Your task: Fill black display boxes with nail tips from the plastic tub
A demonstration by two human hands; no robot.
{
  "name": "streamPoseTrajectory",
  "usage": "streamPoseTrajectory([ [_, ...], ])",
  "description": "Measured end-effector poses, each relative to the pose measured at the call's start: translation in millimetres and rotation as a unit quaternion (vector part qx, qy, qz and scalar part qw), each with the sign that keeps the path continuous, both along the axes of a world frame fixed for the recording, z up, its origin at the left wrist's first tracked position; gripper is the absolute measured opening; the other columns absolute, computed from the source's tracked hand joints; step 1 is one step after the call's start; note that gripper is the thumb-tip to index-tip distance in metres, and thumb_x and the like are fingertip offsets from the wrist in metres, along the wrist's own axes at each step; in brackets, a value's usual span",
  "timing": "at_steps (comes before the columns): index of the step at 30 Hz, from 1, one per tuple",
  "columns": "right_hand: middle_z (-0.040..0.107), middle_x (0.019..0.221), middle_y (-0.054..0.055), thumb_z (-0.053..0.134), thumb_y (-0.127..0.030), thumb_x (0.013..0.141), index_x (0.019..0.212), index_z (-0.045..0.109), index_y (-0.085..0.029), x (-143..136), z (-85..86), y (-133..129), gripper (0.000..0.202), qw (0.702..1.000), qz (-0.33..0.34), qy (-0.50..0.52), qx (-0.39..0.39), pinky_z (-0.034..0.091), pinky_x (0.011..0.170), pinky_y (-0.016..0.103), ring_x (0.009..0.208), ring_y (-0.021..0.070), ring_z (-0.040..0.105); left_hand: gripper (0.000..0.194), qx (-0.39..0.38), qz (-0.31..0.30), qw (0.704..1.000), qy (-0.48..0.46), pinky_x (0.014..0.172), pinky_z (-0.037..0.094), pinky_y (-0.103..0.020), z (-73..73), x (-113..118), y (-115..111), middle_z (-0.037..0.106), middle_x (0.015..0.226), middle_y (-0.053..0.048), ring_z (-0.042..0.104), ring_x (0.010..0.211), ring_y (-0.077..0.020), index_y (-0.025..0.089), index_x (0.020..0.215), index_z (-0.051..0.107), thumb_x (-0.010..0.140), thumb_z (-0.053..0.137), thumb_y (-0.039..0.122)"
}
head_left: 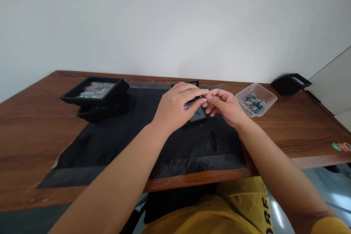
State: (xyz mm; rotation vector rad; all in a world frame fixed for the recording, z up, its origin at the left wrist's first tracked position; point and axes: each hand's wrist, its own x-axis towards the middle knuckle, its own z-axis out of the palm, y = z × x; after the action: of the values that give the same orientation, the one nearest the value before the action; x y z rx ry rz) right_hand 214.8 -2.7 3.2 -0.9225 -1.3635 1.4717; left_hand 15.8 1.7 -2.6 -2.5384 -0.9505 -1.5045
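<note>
My left hand [177,102] is closed, thumb and fingers pinching a small dark piece [196,98] whose kind I cannot make out. Against its tip my right hand [226,106] pinches with thumb and index finger, the other fingers curled. Whatever lies between those right fingertips is too small to name. Beneath both hands is a black frame-like tray [203,118] with a grey inside and a bit of green in it. My left hand covers much of this tray. It rests on a black mat [131,131].
Stacked black trays [122,89], the top one holding pale pieces, stand on the left. To the right, a clear plastic box [270,99] contains many small green and pink pieces. A black container [286,85] and colourful round items [340,147] lie farther right on the wooden table [296,131].
</note>
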Motion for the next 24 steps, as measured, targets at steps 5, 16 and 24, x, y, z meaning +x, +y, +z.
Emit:
streamPoseTrajectory([
  [5,0.078,0.081,-0.002,0.092,-0.056,0.073,0.09,0.072,-0.023,2.0,4.4,-0.6,0.042,1.0,0.003,0.005,-0.01,0.053,0.052,0.019,0.062,0.0092,0.069,0.015,-0.024,-0.013,0.999,-0.025,0.094,0.06,-0.041,3.4,0.2,-0.8,0.084,0.103,-0.003,0.076,0.097,-0.0232,0.029,0.107,0.081,0.102,0.067,0.027],
  [16,0.078,0.079,-0.002,0.092,-0.054,0.073,0.094,0.073,-0.021,5.1,5.7,0.8,0.043,1.0,0.01,0.021,0.008,0.054,0.053,0.018,0.063,0.0092,0.07,0.012,0.015,-0.005,1.0,-0.025,0.095,0.058,-0.041,1.7,0.2,1.0,0.082,0.1,-0.004,0.073,0.098,-0.0231,0.025,0.105,0.081,0.101,0.069,0.025],
  [24,0.077,0.076,-0.003,0.087,-0.044,0.078,0.101,0.073,-0.022,5.7,5.8,1.1,0.035,0.998,0.019,0.059,-0.018,0.054,0.05,0.019,0.059,0.01,0.069,0.012,-0.015,-0.017,0.998,-0.051,0.092,0.057,-0.038,0.1,1.7,0.7,0.083,0.098,-0.004,0.074,0.094,-0.0214,0.024,0.096,0.08,0.1,0.07,0.026],
])
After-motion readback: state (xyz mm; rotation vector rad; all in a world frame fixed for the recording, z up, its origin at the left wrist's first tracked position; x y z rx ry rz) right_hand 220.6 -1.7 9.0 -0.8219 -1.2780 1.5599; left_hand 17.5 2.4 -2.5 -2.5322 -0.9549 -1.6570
